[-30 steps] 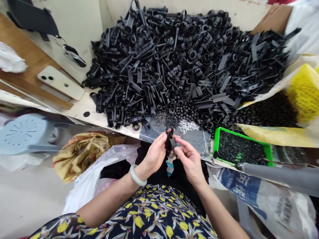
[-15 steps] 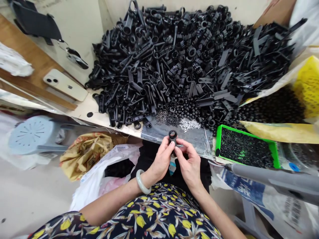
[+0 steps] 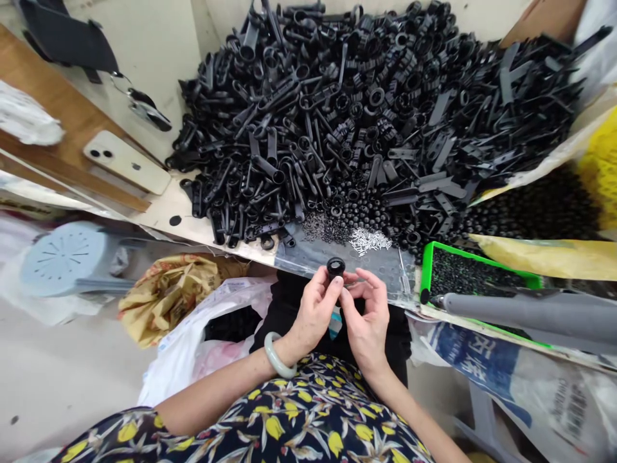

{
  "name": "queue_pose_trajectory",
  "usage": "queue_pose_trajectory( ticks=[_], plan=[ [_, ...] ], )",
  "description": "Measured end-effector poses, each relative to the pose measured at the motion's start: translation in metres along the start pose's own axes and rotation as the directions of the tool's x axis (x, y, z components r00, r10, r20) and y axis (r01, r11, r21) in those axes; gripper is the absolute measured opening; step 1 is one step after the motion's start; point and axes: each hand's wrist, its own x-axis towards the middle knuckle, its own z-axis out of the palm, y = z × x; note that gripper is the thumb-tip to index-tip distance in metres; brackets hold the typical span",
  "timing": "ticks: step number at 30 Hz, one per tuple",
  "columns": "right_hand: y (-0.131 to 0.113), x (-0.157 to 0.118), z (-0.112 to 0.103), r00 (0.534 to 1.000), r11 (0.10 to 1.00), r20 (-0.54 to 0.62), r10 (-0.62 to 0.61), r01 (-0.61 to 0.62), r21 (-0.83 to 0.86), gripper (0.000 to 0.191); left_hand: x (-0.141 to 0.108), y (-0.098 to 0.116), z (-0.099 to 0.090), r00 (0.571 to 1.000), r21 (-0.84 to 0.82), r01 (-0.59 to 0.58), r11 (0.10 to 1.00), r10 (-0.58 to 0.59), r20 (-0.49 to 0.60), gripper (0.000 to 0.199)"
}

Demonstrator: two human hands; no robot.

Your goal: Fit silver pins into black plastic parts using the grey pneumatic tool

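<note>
Just below the frame's centre, the left hand (image 3: 313,308) pinched a black ring-topped part (image 3: 335,272), though whether the right hand (image 3: 366,316) gripped it too could not be told, so a loosened pinch risked dropping it toward the black trousers (image 3: 289,297).

The left hand (image 3: 315,310) and right hand (image 3: 367,321) sit close together, fingers (image 3: 376,284) bent, forearms (image 3: 216,393) angled inward.
</note>
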Motion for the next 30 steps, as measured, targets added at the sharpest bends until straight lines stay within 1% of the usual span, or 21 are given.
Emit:
queue_pose_trajectory(
  ticks=[2,6,9,11,12,13,14,16,17,18,19,21,22,24,26,28,30],
  plan=[
    [0.004,-0.001,0.002,1.0,1.0,0.0,-0.017,0.017,-0.012,0.043,0.0,0.003,-0.001,1.0,0.001,0.004,1.0,-0.004,-0.011,0.028],
    [0.013,0.0,0.001,0.996,0.991,0.028,-0.086,0.088,-0.1,0.042,0.002,0.009,-0.004,0.997,0.002,0.001,1.0,-0.001,-0.073,0.026],
    [0.014,0.002,-0.005,0.995,0.986,0.063,-0.083,0.091,-0.137,0.038,0.003,0.015,-0.008,0.994,-0.009,0.019,1.0,-0.02,-0.108,0.028],
    [0.011,0.006,-0.008,0.995,0.989,0.056,-0.08,0.086,-0.118,0.037,0.003,0.019,-0.01,0.994,-0.02,0.06,0.998,-0.061,-0.093,0.031],
    [0.008,0.009,-0.01,0.995,0.994,0.071,-0.065,0.07,-0.08,0.038,0.002,0.02,-0.011,0.994,-0.011,0.085,0.996,-0.085,-0.069,0.033],
    [0.005,0.013,-0.01,0.993,0.999,0.112,-0.031,0.035,-0.026,0.04,0.001,0.02,-0.012,0.993,0.012,0.111,0.994,-0.11,-0.033,0.035],
    [0.003,0.016,-0.011,0.984,0.999,0.178,0.015,-0.022,0.037,0.042,0.0,0.019,-0.012,0.991,0.043,0.132,0.99,-0.133,0.007,0.036],
    [-0.001,0.023,-0.011,0.938,0.977,0.328,0.11,-0.162,0.136,0.043,-0.002,0.016,-0.014,0.985,0.103,0.153,0.983,-0.159,0.061,0.037],
    [-0.002,0.025,-0.011,0.917,0.963,0.375,0.139,-0.213,0.164,0.042,-0.002,0.015,-0.015,0.985,0.113,0.153,0.982,-0.16,0.062,0.036],
    [-0.003,0.026,-0.011,0.908,0.953,0.39,0.15,-0.239,0.189,0.042,-0.001,0.014,-0.016,0.987,0.105,0.148,0.983,-0.153,0.043,0.034],
    [-0.002,0.027,-0.012,0.911,0.946,0.385,0.148,-0.243,0.213,0.043,0.0,0.015,-0.017,0.991,0.081,0.136,0.987,-0.137,0.006,0.032],
    [0.002,0.025,-0.012,0.924,0.939,0.359,0.131,-0.232,0.253,0.051,0.004,0.018,-0.02,0.993,0.008,0.083,0.997,-0.082,-0.09,0.029],
    [0.004,0.024,-0.012,0.923,0.938,0.363,0.127,-0.23,0.259,0.055,0.005,0.021,-0.021,0.99,-0.03,0.053,0.998,-0.057,-0.126,0.029],
    [0.006,0.021,-0.011,0.904,0.945,0.41,0.122,-0.232,0.231,0.06,0.006,0.027,-0.021,0.989,-0.091,0.027,0.996,-0.04,-0.144,0.029],
    [0.004,0.021,-0.009,0.874,0.971,0.478,0.084,-0.18,0.157,0.06,0.005,0.032,-0.02,0.99,-0.118,0.037,0.992,-0.053,-0.129,0.029],
    [-0.001,0.023,-0.005,0.852,0.997,0.524,0.022,-0.057,0.051,0.05,0.002,0.034,-0.018,0.99,-0.121,0.053,0.991,-0.068,-0.127,0.026],
    [-0.007,0.027,-0.002,0.831,0.998,0.557,-0.009,0.04,-0.044,0.028,0.0,0.033,-0.018,0.989,-0.114,0.069,0.991,-0.082,-0.12,0.025]
  ],
)
